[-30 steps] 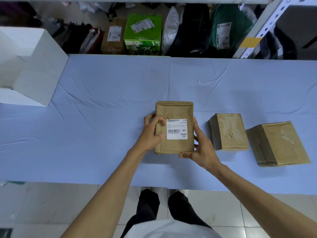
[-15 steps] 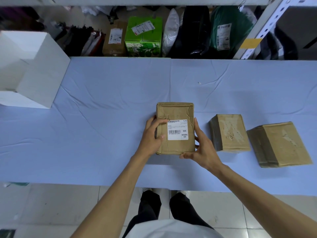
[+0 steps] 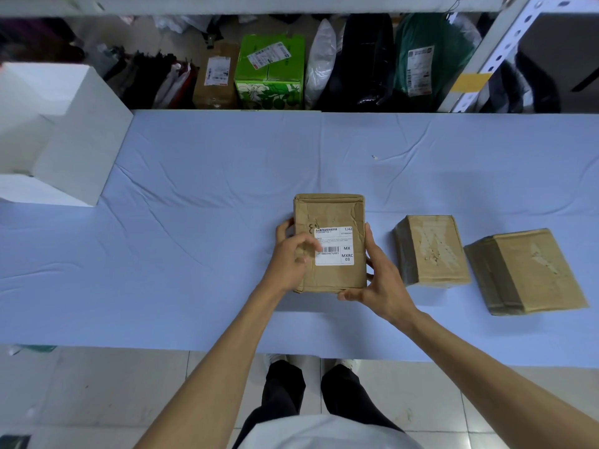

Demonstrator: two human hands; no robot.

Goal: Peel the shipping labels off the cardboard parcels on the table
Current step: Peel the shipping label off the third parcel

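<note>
Cardboard parcel is being gripped by left hand, thumb at label edge, and right hand. Lifting a corner first, then peeling slowly, is looking safest.

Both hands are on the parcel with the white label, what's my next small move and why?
Probably pick at the label's left edge with the left hand to lift a corner. The label lies flat on the parcel, that hand's fingers rest at that edge, and the right hand grips the right side.
</note>
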